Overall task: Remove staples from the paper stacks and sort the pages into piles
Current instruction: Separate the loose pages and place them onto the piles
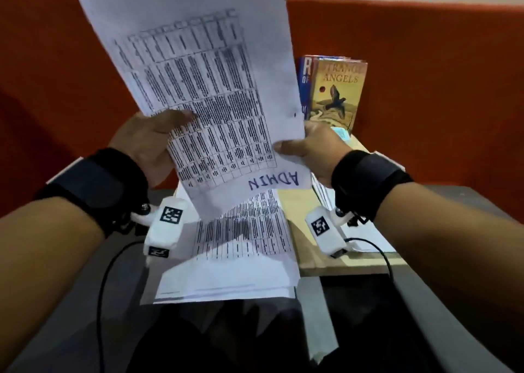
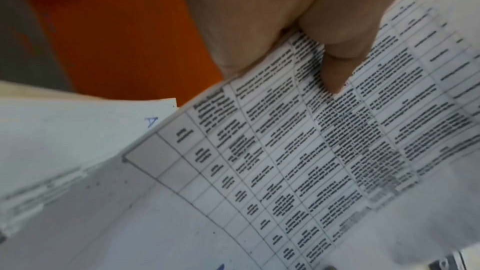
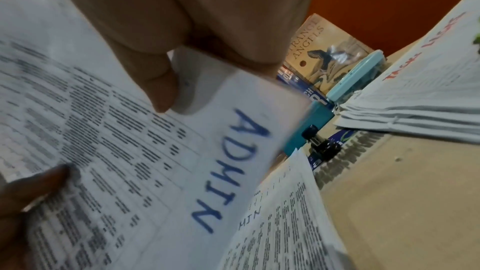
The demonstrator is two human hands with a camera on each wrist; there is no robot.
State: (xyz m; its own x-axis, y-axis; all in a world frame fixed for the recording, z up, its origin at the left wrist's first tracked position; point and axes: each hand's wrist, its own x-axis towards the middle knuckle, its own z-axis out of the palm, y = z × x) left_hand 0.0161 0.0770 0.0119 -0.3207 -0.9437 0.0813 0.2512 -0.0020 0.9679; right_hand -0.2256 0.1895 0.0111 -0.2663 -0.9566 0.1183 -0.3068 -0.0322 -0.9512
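Your left hand (image 1: pixel 147 143) and right hand (image 1: pixel 309 149) hold a printed sheet marked ADMIN (image 1: pixel 204 89) up over the table (image 1: pixel 306 256), each thumb pinching it against the fingers behind. It hides much of the paper pile (image 1: pixel 241 248) lying below. To your right sits another paper stack (image 3: pixel 420 93), with a blue stapler (image 3: pixel 355 77) and books (image 1: pixel 336 89) behind against the orange wall (image 1: pixel 425 75).

held sheet (image 1: pixel 198 69): looking like thin matt white paper, printed in black
pile below (image 1: pixel 241 259): showing the same matt paper
far books (image 1: pixel 337 89): appearing slightly glossy, card covers
table (image 1: pixel 300 211): looking like smooth pale wood
wrist straps (image 1: pixel 365 177): seeming matt black cloth
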